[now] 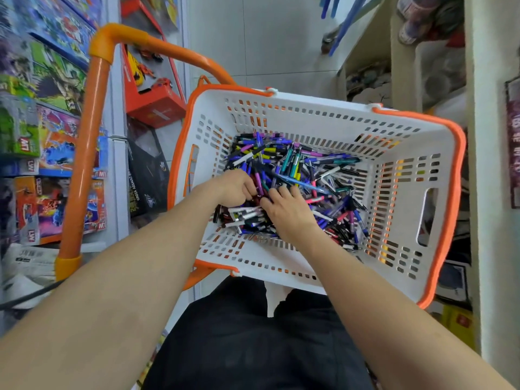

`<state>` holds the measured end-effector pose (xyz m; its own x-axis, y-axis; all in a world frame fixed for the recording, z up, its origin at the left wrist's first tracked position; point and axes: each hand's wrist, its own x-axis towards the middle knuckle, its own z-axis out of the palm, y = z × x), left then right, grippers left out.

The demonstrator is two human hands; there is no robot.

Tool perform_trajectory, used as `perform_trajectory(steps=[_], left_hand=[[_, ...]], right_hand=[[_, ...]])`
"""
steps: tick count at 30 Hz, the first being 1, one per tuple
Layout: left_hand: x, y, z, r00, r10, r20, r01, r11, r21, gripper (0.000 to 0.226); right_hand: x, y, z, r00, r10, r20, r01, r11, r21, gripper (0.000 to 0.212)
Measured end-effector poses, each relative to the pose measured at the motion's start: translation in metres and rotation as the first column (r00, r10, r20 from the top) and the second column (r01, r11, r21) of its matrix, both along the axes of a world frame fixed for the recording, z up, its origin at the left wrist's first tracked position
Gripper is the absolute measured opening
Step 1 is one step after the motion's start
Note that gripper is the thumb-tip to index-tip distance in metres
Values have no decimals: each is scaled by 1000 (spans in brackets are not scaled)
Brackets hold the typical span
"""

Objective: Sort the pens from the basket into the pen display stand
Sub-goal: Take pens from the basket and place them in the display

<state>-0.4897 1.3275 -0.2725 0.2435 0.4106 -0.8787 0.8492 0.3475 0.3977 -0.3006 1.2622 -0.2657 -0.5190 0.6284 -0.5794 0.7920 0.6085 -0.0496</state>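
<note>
A white basket [315, 119] with an orange rim sits in front of me, its bottom covered by a heap of pens [304, 170] in purple, blue, teal, black, pink and white. Both my hands are down inside it, on the near left part of the heap. My left hand [235, 188] has its fingers curled into the pens, and dark pen barrels show between them. My right hand [287, 206] lies on the pile with its fingers bent among the pens; what it holds is hidden. The pen display stand is not in view.
An orange tubular cart frame [90, 142] rises left of the basket. Shelves of boxed toys [47, 122] fill the left side, and a red toy-car display [149, 80] stands behind the frame. White shelving [405, 66] stands at the right. Grey floor tiles [259, 38] lie beyond.
</note>
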Motion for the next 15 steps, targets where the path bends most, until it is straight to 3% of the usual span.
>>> perform_trajectory(steps=[3, 7, 9, 12, 15], left_hand=[[-1, -1, 2, 999, 36, -11, -36, 999, 11, 49], [1, 6, 5, 993, 115, -7, -114, 992, 62, 39], [5, 11, 12, 986, 164, 4, -164, 983, 85, 33], [15, 20, 27, 956, 286, 58, -290, 955, 60, 28], [31, 29, 47, 887, 438, 145, -439, 898, -26, 34]], right_hand=[[8, 0, -2, 993, -118, 17, 119, 990, -69, 55], [26, -2, 2, 945, -324, -36, 317, 940, -129, 34], [35, -2, 8, 900, -428, -87, 410, 897, -165, 33], [48, -2, 18, 786, -582, -208, 544, 811, -216, 29], [58, 0, 37, 575, -734, -361, 649, 678, -345, 22]])
